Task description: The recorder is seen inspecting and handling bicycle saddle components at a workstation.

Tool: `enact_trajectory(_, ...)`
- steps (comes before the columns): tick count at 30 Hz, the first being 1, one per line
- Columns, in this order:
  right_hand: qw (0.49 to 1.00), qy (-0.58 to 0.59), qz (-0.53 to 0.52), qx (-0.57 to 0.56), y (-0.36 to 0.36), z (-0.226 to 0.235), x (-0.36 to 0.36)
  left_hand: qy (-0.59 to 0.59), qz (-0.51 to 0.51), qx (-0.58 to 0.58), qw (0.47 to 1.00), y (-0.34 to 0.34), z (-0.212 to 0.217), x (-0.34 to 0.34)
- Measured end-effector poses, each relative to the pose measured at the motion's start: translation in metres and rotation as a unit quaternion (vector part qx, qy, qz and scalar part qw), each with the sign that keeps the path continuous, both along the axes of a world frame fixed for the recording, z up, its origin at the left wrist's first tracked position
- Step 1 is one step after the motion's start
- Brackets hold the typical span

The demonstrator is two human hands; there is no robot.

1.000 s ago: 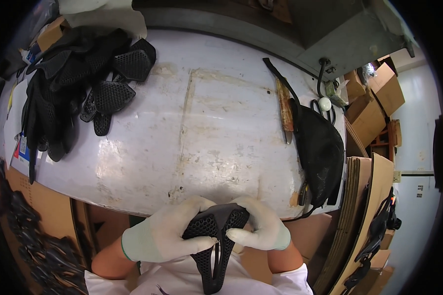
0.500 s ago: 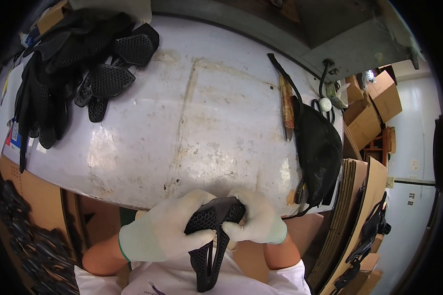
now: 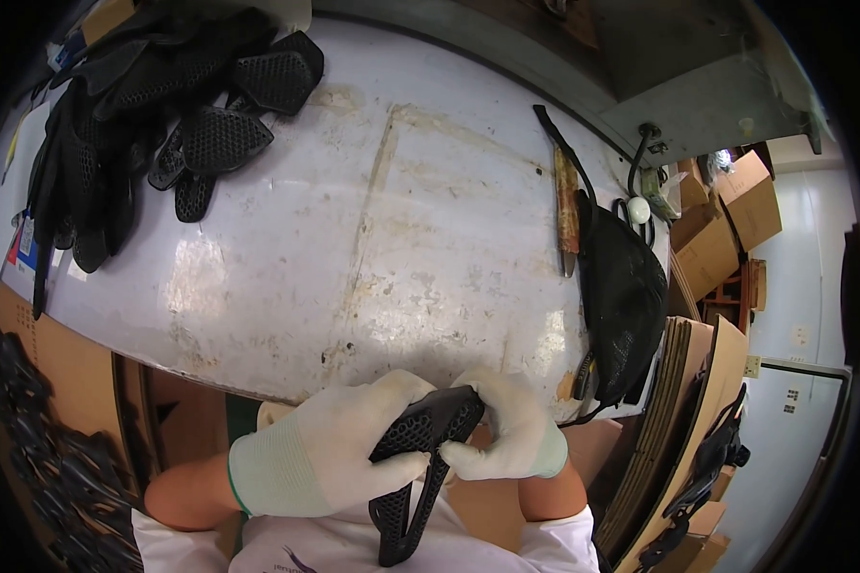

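A black bicycle saddle (image 3: 406, 435) with a honeycomb surface and a long central slot is held just in front of the table's near edge. Its wide end is up by the table and its narrow nose points down toward my shirt. My left hand (image 3: 354, 444), in a white glove with a pale green cuff, grips the saddle's left side, thumb across the front. On the other side my gloved right hand (image 3: 511, 430) clasps the wide end, its thumb pressed near the slot. The fingers behind the saddle are hidden.
On the white, stained table (image 3: 287, 258), a heap of black honeycomb saddles (image 3: 162, 95) fills the far left. A black mesh bag (image 3: 626, 306) and a blade with a wrapped handle (image 3: 568, 215) lie at right. Cardboard sheets (image 3: 674, 401) stand beside the table; more black pieces (image 3: 76, 477) lie lower left.
The view has shifted slightly. Both hands keep their grip on the saddle, which has tilted a little, and the right thumb sits slightly lower against it.
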State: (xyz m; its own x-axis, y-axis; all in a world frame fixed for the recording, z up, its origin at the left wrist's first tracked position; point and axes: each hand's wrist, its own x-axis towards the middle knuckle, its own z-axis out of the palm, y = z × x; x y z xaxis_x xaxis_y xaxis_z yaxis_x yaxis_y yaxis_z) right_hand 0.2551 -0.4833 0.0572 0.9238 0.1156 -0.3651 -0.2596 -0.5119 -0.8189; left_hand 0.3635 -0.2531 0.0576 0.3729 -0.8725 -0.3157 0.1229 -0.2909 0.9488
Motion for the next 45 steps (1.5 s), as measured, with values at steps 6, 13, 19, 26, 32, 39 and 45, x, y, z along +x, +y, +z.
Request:
enact_trajectory(6, 1.000, 0.023, 0.002, -0.010, 0.000, 0.004, 0.002, 0.016, -0.013, 0.010, 1.000, -0.001, 0.006, 0.002)
enact_trajectory(13, 0.997, 0.040, 0.019, -0.062, 0.006, 0.004, 0.009, -0.025, -0.007, 0.026, 0.999, 0.000, 0.002, -0.005)
enact_trajectory(19, 0.999, 0.011, 0.023, 0.034, -0.004, -0.011, 0.003, -0.002, -0.001, 0.009, 1.000, 0.005, -0.002, 0.000)
enact_trajectory(26, 0.990, 0.001, 0.051, 0.133, -0.013, -0.019, 0.001, 0.006, -0.005, 0.006, 1.000, 0.004, -0.002, 0.002)
enact_trajectory(32, 0.994, 0.047, 0.039, 0.090, -0.005, -0.007, 0.007, 0.006, 0.031, 0.016, 0.999, 0.002, 0.013, -0.005)
enact_trajectory(39, 0.995, 0.026, 0.009, 0.097, 0.002, -0.004, 0.007, 0.020, 0.092, 0.076, 0.993, 0.008, 0.012, -0.011)
enact_trajectory(45, 0.964, -0.042, -0.076, 0.250, 0.016, -0.021, -0.005, -0.057, 0.110, 0.021, 0.992, 0.012, 0.016, -0.017)
